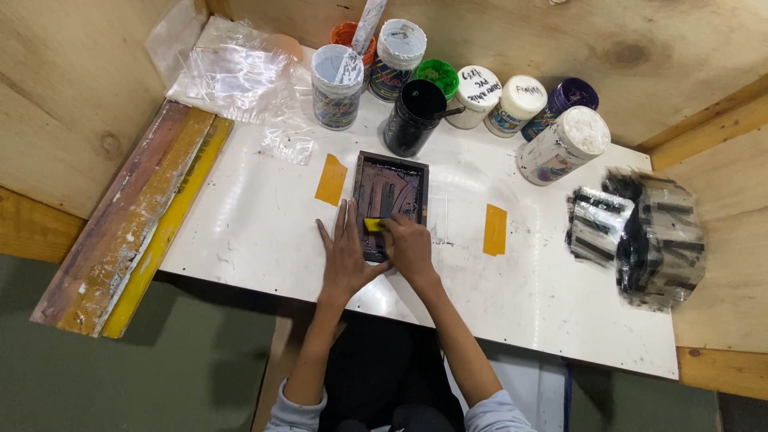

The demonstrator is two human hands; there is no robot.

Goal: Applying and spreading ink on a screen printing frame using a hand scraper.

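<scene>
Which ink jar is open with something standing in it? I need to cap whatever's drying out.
The black jar, nearest the small screen frame, is lidless with a stick in it. The jars beside it in the back row have lids.

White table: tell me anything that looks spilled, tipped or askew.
One white-lidded jar lies tilted on its side at the right end of the jar row. The black jar stands open with a stick in it. Dark smudges mark the white table.

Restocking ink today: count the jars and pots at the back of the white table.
8. Along the back edge: orange pot, two grey-lidded jars, green pot, open black pot, two white-lidded jars, purple pot. A ninth, white jar lies tipped nearer. Others may be hidden.
</scene>
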